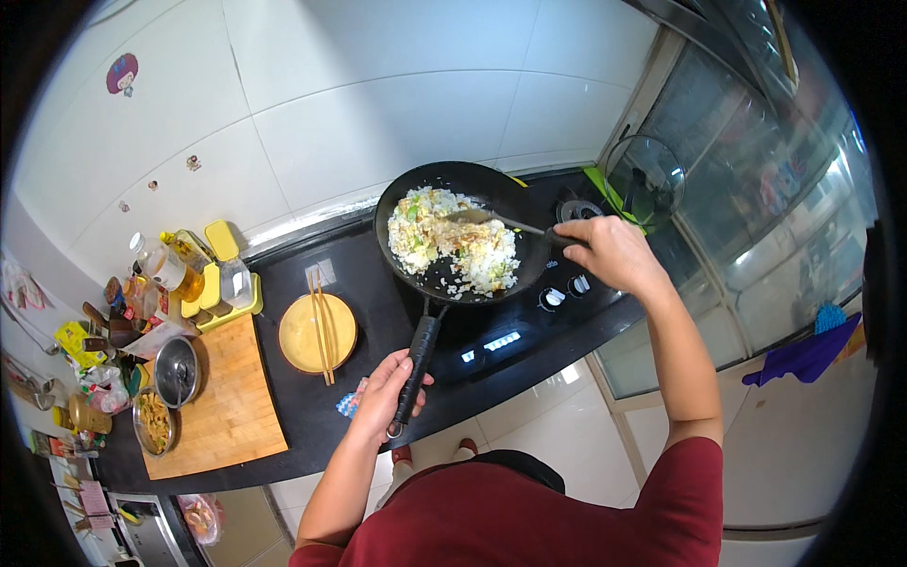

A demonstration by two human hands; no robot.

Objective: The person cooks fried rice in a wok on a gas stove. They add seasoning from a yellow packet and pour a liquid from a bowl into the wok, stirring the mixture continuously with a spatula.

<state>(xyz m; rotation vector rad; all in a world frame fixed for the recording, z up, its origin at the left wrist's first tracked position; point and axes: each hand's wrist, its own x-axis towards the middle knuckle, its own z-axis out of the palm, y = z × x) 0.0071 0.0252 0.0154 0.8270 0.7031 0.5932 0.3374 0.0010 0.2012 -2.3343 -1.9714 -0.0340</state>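
My left hand (390, 389) is closed round the black wrapped handle of a wok (520, 194), which sits over the stove. In the wok lies fried rice (420, 231), white with yellow egg and bits of green, and darker brown patches near its middle. My right hand (614, 253) grips the dark handle of a metal spatula (477, 216). The spatula's blade rests in the rice at the upper middle of the wok.
A yellow bowl (295, 335) with chopsticks (324, 331) across it stands left of the wok. Farther left are a wooden cutting board (236, 387), a metal bowl (177, 370), a bowl of food (153, 421) and an oil bottle (170, 269). A glass lid (645, 170) leans at the far right, beyond the stove knobs (553, 299).
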